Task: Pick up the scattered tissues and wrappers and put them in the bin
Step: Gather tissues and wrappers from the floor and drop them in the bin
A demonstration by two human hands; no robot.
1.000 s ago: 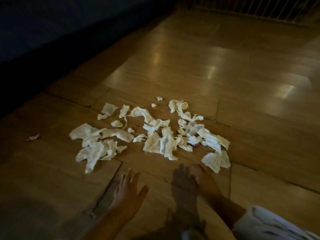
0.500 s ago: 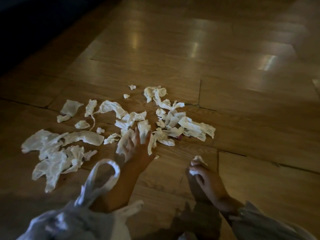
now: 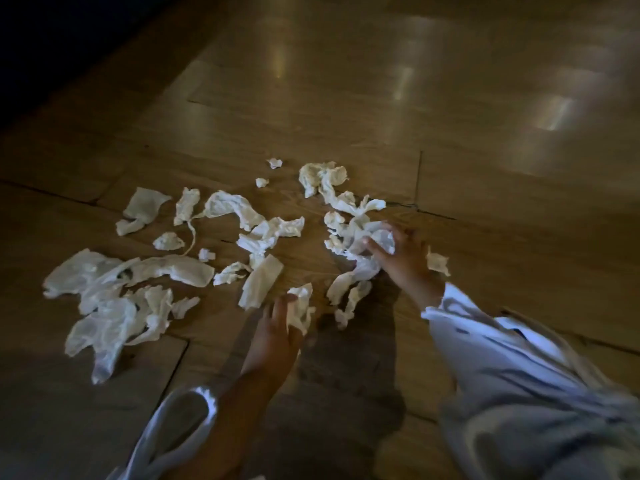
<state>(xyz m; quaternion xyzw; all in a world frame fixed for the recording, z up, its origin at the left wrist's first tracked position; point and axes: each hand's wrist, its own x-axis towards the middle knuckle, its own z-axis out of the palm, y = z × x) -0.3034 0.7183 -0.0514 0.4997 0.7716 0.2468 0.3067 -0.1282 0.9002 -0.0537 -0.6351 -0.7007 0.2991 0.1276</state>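
Surface: one glossy brown wood-grain floor point(image 3: 346, 105), laid in large panels with dark seams. Several pale streaks of reflected light point(image 3: 547, 112) sit at the upper right. One dark, unlit region point(image 3: 52, 39) fills the upper left corner; I cannot tell what it is.

Litter: scattered white crumpled paper tissues point(image 3: 173, 270), spread across the middle of the frame from far left to right of centre, all on the floor. Overlap prevents an exact count; roughly fifteen pieces lie loose. Among them are three tiny pellets point(image 3: 274, 163), two at upper centre and one left of centre. One flat oblong piece point(image 3: 261, 285) lies just above my left hand. The largest tangle point(image 3: 104, 323) sits at lower left.

Hands: two.
- My left hand point(image 3: 277, 332), lower centre, has its fingers curled round one small white tissue wad point(image 3: 300, 306).
- My right hand point(image 3: 405, 258), right of centre, clutches one bunch of tissue point(image 3: 379, 239). Some limp strips point(image 3: 346, 296) trail below it, and one loose scrap point(image 3: 438, 263) lies just to its right.

Other: one loose white sleeve point(image 3: 502, 358) covers my right arm. One pale blurred plastic loop point(image 3: 180, 420) lies at my left forearm, near the bottom edge.
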